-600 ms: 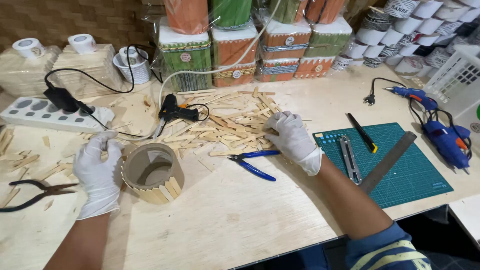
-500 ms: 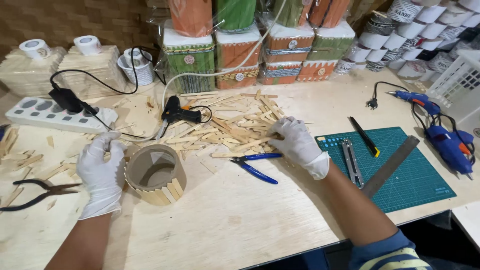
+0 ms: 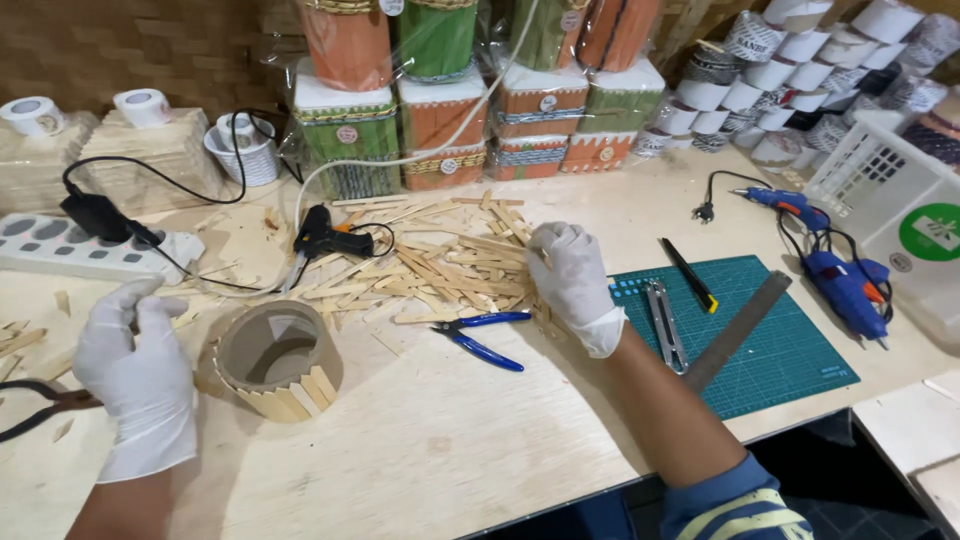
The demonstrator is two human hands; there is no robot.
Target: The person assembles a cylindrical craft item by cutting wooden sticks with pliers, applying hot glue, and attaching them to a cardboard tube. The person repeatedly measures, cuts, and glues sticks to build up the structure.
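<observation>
Right hand (image 3: 572, 285) grip in stick pile (image 3: 450, 265) | left hand (image 3: 140, 375) grip open beside cardboard ring (image 3: 272, 358)

Single head view, close, looking steeply down and forward across workbench (image 3: 450, 440) toward back wall.

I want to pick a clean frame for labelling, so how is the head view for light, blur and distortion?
Head view: even, soft light with faint shadows under the right hand and cardboard ring; the pile of wooden sticks is sharp; the left hand looks slightly soft; wide-lens bending shows along the table edge; mild glare on the wrapped boxes at the back.
</observation>
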